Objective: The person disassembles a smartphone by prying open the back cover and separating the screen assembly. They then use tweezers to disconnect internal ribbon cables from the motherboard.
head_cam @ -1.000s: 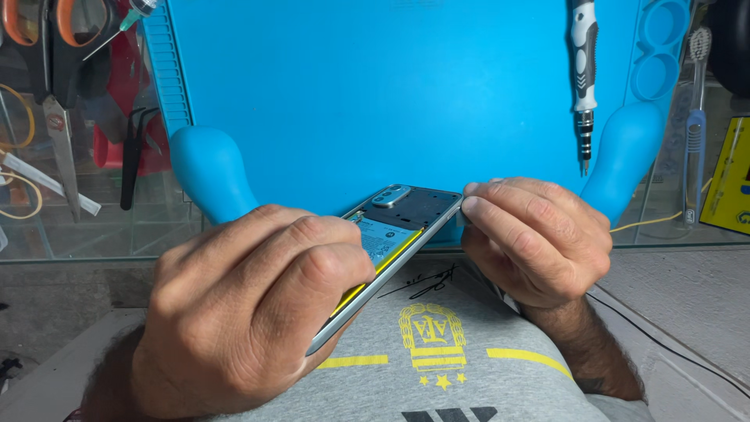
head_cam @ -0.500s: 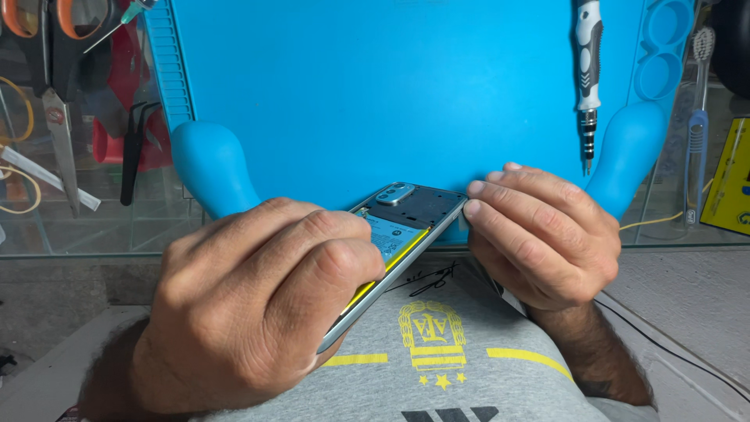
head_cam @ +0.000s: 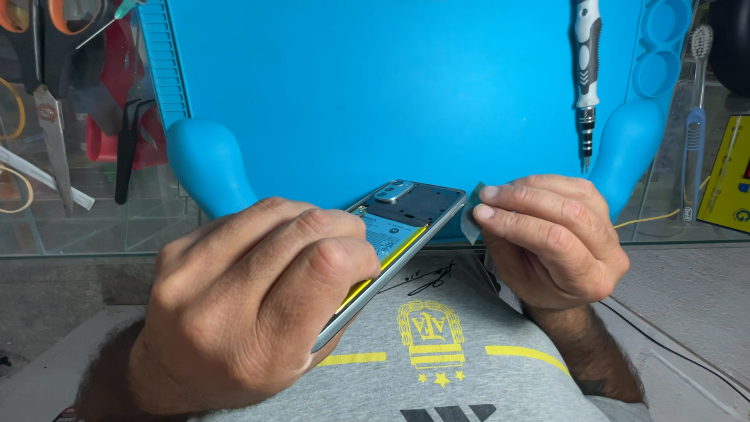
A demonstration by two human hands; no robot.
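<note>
Grey shirt (head_cam: 469, 367), yellow crest, yellow stripes, bare hairy forearms

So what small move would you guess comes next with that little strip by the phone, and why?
Probably a gentle pull of the strip away from the phone. The right hand pinches the strip at the phone's top corner, the left hand grips the opened phone firmly, and the strip looks barely lifted off the frame.

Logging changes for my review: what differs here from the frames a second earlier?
The right hand has drawn slightly right, off the opened phone, and its fingertips now pinch a small pale film piece clear of the phone's edge. The left hand keeps its grip on the phone; the blue mat is unchanged.
</note>
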